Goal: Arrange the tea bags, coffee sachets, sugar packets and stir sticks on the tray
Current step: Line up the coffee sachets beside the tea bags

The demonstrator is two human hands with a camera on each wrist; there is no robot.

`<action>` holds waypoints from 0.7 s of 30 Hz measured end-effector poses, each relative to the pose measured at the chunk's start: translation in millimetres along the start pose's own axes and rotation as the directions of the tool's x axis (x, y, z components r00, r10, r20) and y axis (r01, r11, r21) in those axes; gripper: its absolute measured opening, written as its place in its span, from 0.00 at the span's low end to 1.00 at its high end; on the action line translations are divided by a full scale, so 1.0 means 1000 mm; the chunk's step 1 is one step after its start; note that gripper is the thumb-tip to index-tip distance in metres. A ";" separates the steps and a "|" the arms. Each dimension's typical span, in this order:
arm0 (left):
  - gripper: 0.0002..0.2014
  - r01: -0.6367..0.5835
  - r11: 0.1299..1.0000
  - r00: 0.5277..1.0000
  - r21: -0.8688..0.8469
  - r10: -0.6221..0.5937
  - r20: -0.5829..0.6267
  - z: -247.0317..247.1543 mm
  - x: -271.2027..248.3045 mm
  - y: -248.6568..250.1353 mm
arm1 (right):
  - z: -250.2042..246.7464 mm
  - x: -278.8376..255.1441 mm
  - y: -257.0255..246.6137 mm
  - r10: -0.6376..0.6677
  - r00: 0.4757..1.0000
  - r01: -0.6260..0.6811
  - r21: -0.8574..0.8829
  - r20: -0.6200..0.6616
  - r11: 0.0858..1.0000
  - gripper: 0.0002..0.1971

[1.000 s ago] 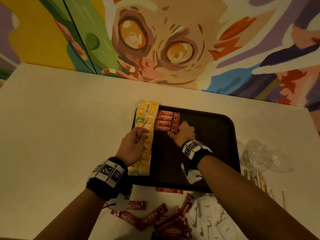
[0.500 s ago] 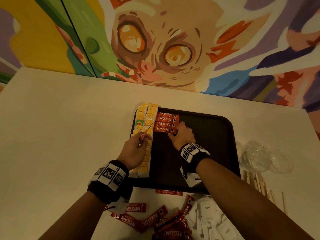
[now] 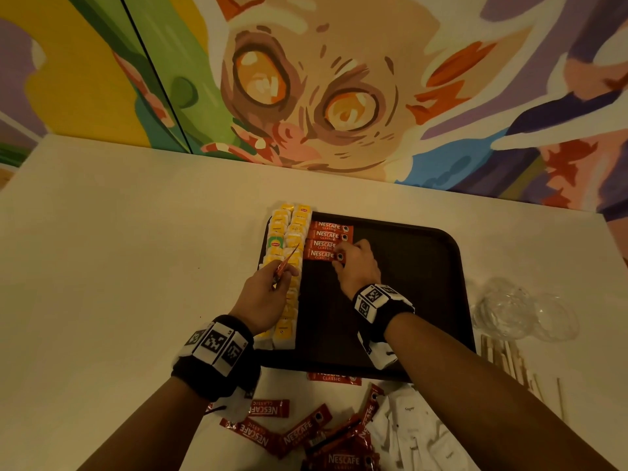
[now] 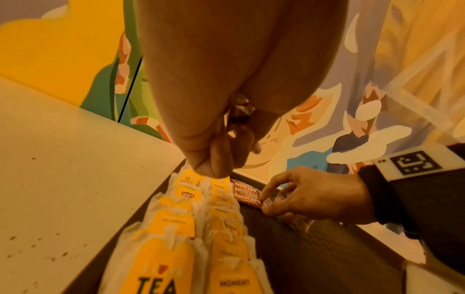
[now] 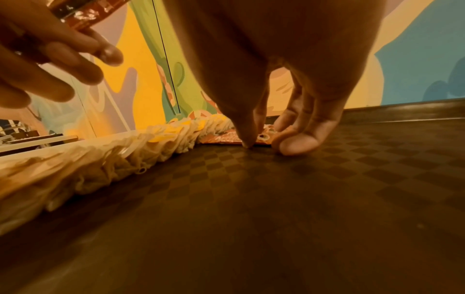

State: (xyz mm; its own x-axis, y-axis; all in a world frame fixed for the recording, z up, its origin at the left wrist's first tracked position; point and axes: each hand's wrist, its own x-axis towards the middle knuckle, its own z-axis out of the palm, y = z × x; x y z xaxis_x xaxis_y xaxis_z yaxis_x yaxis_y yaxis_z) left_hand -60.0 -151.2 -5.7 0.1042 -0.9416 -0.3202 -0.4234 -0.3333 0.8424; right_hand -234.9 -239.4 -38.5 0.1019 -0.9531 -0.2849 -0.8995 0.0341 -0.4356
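Little has moved since the earlier frames: both hands stay at the same spots over the tray. On the table [image 3: 102,266], the dark tray [image 3: 418,300] carries two rows of tea bags [image 3: 289,232] along its left edge and four coffee sachets [image 3: 326,241] stacked beside them near the far left corner. Right hand [image 3: 356,266] pinches the nearest sachet's right end against the tray. Left hand [image 3: 261,300] holds a spare sachet [image 3: 287,263] over the tea bags. Loose sachets [image 3: 272,433], sugar packets [image 3: 414,433] and stir sticks [image 3: 509,362] lie off the tray's near edge.
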 end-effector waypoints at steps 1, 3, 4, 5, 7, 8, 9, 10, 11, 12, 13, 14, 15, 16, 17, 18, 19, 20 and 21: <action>0.09 -0.002 1.000 1.000 0.002 0.002 0.004 0.000 0.000 0.000 | 0.000 0.000 0.000 -0.001 1.000 0.001 -0.001 0.002 1.000 0.16; 0.09 -0.004 1.000 1.000 -0.007 0.004 0.009 0.000 0.000 0.002 | -0.001 0.000 0.000 0.006 1.000 -0.006 0.008 0.005 1.000 0.16; 0.09 -0.008 1.000 1.000 -0.003 0.008 0.010 0.000 0.000 0.002 | -0.002 -0.001 -0.002 0.009 1.000 -0.009 0.033 0.000 0.999 0.16; 0.09 -0.014 1.000 1.000 0.016 0.014 0.011 0.000 -0.001 0.004 | -0.003 -0.002 -0.004 0.004 1.000 -0.003 0.074 -0.015 0.997 0.15; 0.10 -0.047 0.994 0.999 0.103 0.047 0.010 0.001 -0.001 0.006 | -0.006 -0.007 -0.010 -0.009 0.999 0.017 0.233 -0.034 0.972 0.12; 0.10 -0.076 0.983 0.997 0.166 0.076 0.008 0.001 -0.001 0.006 | -0.009 -0.011 -0.015 -0.004 1.000 0.009 0.357 -0.015 0.934 0.10; 0.12 -0.104 0.968 0.995 0.228 0.104 0.010 0.001 -0.001 0.006 | -0.014 -0.016 -0.021 0.008 0.999 -0.028 0.499 0.041 0.866 0.10; 0.13 -0.124 0.952 0.992 0.280 0.125 0.016 0.001 -0.001 0.005 | -0.020 -0.023 -0.026 0.022 0.990 -0.107 0.625 0.141 0.773 0.13; 0.15 -0.129 0.938 0.992 0.322 0.127 0.028 0.002 -0.002 0.004 | -0.025 -0.030 -0.031 0.009 0.967 -0.195 0.722 0.253 0.664 0.17; 0.16 -0.125 0.925 0.992 0.359 0.118 0.041 0.002 -0.002 0.004 | -0.030 -0.037 -0.033 -0.025 0.943 -0.254 0.769 0.331 0.586 0.18; 0.17 -0.123 0.910 0.992 0.395 0.111 0.052 0.003 -0.003 0.005 | -0.033 -0.044 -0.034 -0.064 0.929 -0.271 0.787 0.365 0.555 0.17; 0.17 -0.127 0.896 0.992 0.425 0.112 0.061 0.003 -0.003 0.006 | -0.034 -0.049 -0.033 -0.101 0.928 -0.242 0.787 0.359 0.568 0.13; 0.16 -0.140 0.887 0.990 0.440 0.122 0.069 0.003 -0.004 0.007 | -0.033 -0.054 -0.031 -0.133 0.936 -0.187 0.779 0.326 0.599 0.08; 0.16 -0.160 0.887 0.987 0.433 0.140 0.078 0.003 -0.004 0.008 | -0.032 -0.057 -0.028 -0.158 0.945 -0.131 0.772 0.288 0.622 0.05; 0.17 -0.173 0.901 0.985 0.398 0.152 0.085 0.002 -0.005 0.008 | -0.031 -0.060 -0.025 -0.162 0.953 -0.103 0.774 0.258 0.625 0.05; 0.17 -0.166 0.928 0.986 0.335 0.146 0.083 0.001 -0.004 0.009 | -0.030 -0.060 -0.022 -0.141 0.960 -0.106 0.782 0.241 0.614 0.06; 0.16 -0.135 0.957 0.990 0.259 0.121 0.069 -0.001 -0.005 0.010 | -0.030 -0.061 -0.019 -0.114 0.966 -0.120 0.794 0.232 0.597 0.06; 0.14 -0.093 0.979 0.995 0.181 0.084 0.054 -0.003 -0.006 0.011 | -0.030 -0.062 -0.017 -0.092 0.970 -0.130 0.802 0.224 0.583 0.06; 0.12 -0.060 0.992 0.998 0.111 0.056 0.037 -0.005 -0.006 0.012 | -0.031 -0.063 -0.015 -0.078 0.972 -0.136 0.807 0.220 0.575 0.07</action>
State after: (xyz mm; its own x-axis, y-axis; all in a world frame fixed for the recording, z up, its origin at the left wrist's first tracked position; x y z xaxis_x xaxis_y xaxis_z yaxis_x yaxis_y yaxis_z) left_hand -61.8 -149.7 8.6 0.0467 -0.9564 -0.2884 -0.5265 -0.2689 0.8065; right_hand -240.7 -188.7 12.5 0.2625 -0.8635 -0.4306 -0.1886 0.3917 -0.9006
